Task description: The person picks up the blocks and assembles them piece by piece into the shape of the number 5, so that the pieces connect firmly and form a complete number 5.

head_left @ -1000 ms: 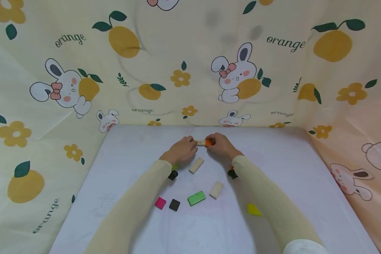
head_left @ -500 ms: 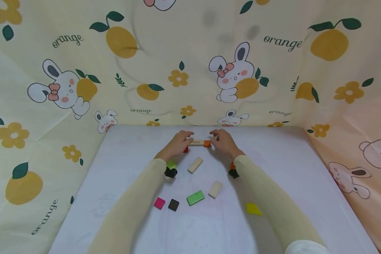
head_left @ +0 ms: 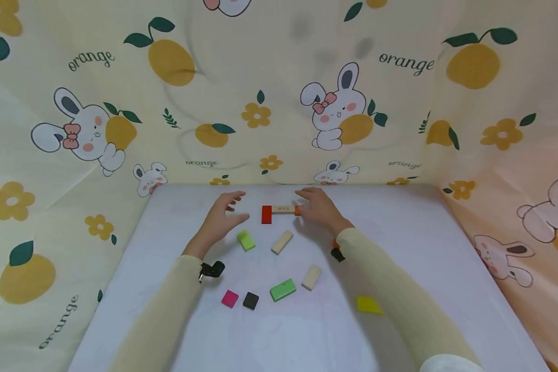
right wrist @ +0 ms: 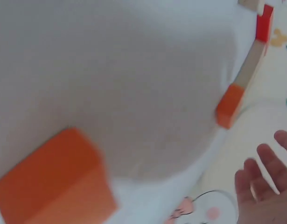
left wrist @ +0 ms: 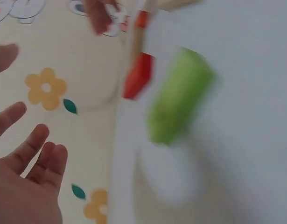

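At the far part of the table, a red block [head_left: 266,214], a plain wooden block [head_left: 283,210] with small printed marks and an orange block [head_left: 297,211] form a row, end to end. My left hand [head_left: 220,219] hovers left of the red block, fingers spread and holding nothing. At the row's other end is my right hand [head_left: 323,209], its relaxed fingers partly covering the orange block in the head view. The right wrist view shows that hand [right wrist: 269,186] empty, apart from the orange block. A lime green block [left wrist: 180,95] lies below my left hand.
A second orange block [right wrist: 54,182] lies by my right wrist. Nearer are two wooden blocks [head_left: 282,242], a green block [head_left: 283,290], a black block [head_left: 251,300], a pink block [head_left: 230,298] and a yellow block [head_left: 369,305]. A patterned cloth [head_left: 279,93] hangs behind the table.
Both hands have let go of the row. My left hand has drawn away to the left, uncovering the red block and the lime green block; my right hand's fingers have loosened from the orange block.
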Motion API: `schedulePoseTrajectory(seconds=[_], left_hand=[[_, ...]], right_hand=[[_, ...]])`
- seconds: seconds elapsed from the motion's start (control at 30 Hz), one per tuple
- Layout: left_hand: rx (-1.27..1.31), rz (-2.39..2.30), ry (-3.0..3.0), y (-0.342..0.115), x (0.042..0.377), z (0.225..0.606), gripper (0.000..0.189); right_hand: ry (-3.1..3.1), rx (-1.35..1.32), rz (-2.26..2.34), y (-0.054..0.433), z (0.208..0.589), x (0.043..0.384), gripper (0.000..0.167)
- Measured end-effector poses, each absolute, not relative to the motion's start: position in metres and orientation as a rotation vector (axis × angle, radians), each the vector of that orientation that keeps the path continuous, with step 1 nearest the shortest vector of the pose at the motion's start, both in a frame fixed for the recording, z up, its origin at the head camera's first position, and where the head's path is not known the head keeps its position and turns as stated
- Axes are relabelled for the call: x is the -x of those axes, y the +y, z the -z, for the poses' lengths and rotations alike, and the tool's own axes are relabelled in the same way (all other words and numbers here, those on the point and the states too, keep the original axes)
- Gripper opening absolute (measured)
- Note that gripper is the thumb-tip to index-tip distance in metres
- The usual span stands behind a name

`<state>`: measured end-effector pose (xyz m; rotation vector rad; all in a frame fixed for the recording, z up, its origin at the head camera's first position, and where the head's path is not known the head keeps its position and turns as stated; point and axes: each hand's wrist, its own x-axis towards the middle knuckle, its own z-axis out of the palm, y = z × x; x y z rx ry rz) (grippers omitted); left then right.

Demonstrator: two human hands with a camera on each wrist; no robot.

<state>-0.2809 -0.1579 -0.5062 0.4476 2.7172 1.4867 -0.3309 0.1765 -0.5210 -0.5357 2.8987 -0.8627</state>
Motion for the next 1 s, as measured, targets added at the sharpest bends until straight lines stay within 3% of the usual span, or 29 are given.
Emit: schedulePoseTrajectory(seconds=[0.4,1.0], left_hand=[[-0.473,-1.032,2.756,-0.172,0.243,0.545,0.082],[-0.406,-0.911,2.776,-0.155,0.244,0.541,0.075]], right_hand=[[2.846,0.858,0.555,0.129,0.524,0.327,0.055],[2.839,0.912,0.345,0.112,0.531,0.328,0.054]])
